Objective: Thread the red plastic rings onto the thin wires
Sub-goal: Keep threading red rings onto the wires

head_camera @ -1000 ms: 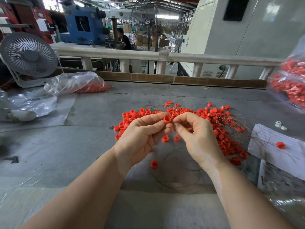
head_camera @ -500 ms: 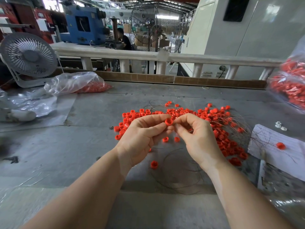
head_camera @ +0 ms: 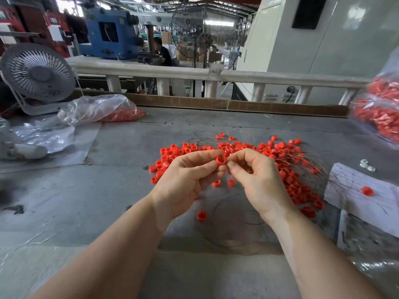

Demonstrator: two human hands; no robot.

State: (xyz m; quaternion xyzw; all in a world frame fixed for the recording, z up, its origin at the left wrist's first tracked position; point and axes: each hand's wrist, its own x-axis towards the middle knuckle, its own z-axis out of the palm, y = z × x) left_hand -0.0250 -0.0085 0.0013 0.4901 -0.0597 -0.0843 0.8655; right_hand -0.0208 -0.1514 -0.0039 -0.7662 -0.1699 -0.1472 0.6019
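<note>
The left hand (head_camera: 185,180) pinches one red ring (head_camera: 220,159) between thumb and forefinger, the other fingers loosely curled beneath. The right hand (head_camera: 257,180) meets it at the ring, thumb and forefinger tips pressed together just beside it (a wire may be held there, but it is too thin to make out). Both hands hover above the grey surface (head_camera: 108,201).

Behind and to the right of the hands lies a pile (head_camera: 280,160) of loose red rings, with thin wires (head_camera: 302,160) running through and over it. A few single rings lie apart: one (head_camera: 201,216) below the left hand, two between the wrists. Coils of dark wire (head_camera: 233,234) lie on the surface under the right wrist.

At the right is a sheet of paper (head_camera: 371,203) bearing handwriting too faint to read, with one ring (head_camera: 367,190) and some wire on it. Two small white parts (head_camera: 367,165) sit beyond it. A clear bag (head_camera: 380,113) of red pieces hangs at the right edge; another bag (head_camera: 101,110) lies at the far left, near a white fan (head_camera: 37,75). No labels or brand names can be read anywhere.
</note>
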